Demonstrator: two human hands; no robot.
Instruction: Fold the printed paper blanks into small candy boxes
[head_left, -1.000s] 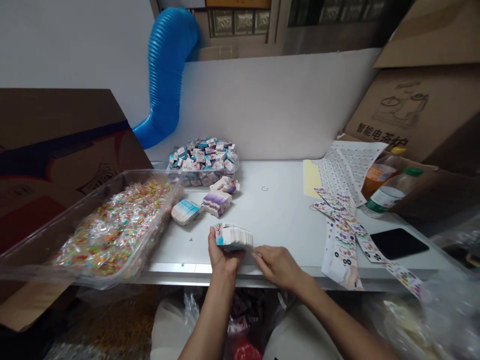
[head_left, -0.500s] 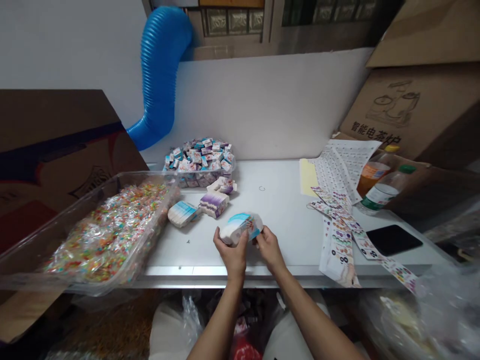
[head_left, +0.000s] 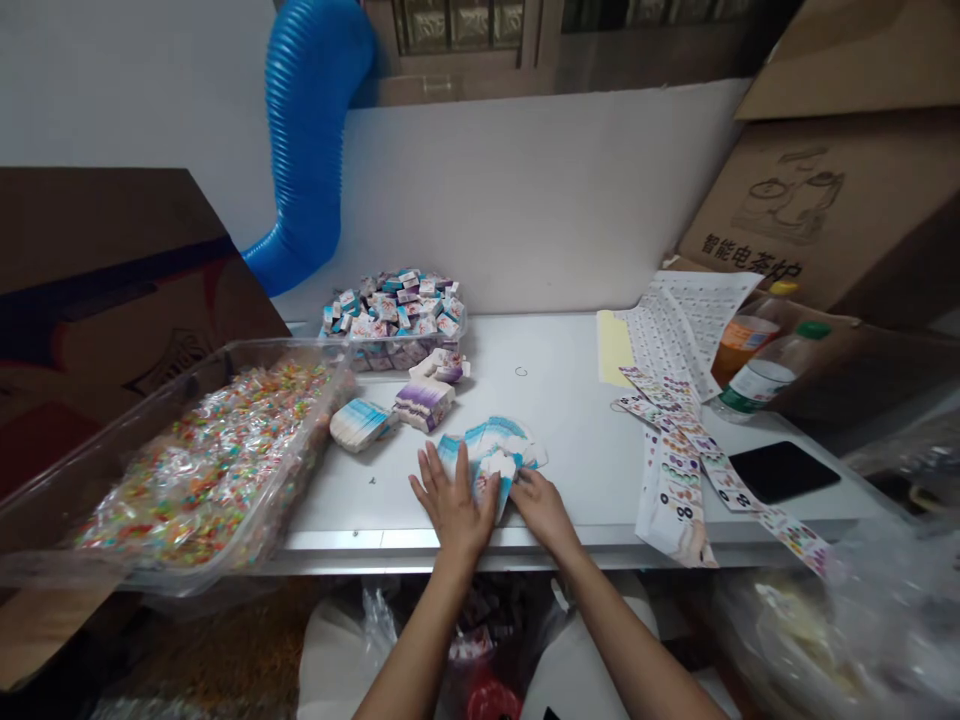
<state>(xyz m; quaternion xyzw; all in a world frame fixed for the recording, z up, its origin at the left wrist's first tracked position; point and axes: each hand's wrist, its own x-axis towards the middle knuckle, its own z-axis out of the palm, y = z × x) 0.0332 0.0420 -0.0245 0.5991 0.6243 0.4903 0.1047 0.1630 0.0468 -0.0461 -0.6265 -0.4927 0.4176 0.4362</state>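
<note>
A stack of flat blue-and-white paper pieces, perhaps unfolded small cartons [head_left: 495, 437], lies fanned out on the white table. My left hand [head_left: 452, 508] rests palm down at the stack's left edge, fingers spread. In front of the fan, one carton piece [head_left: 498, 474] with a reddish print sits between my hands. My right hand [head_left: 543, 508] is closed at its right side, fingertips pinching its edge. Behind lie a purple-and-white stack [head_left: 425, 402], another blue-and-white stack [head_left: 361, 424] and a looser purple-and-white bundle [head_left: 438, 366].
A clear tub of small folded boxes [head_left: 394, 315] stands at the back. At left is a clear tray [head_left: 341, 375] of wrapped colourful pieces. Sticker strips [head_left: 675, 480], printed sheets [head_left: 679, 325], a phone [head_left: 784, 472] and bottles [head_left: 761, 375] occupy the right side.
The blue-and-white stack, held up between both hands before, now lies fanned on the table. My left hand has opened flat onto it; my right hand has come slightly lower.
</note>
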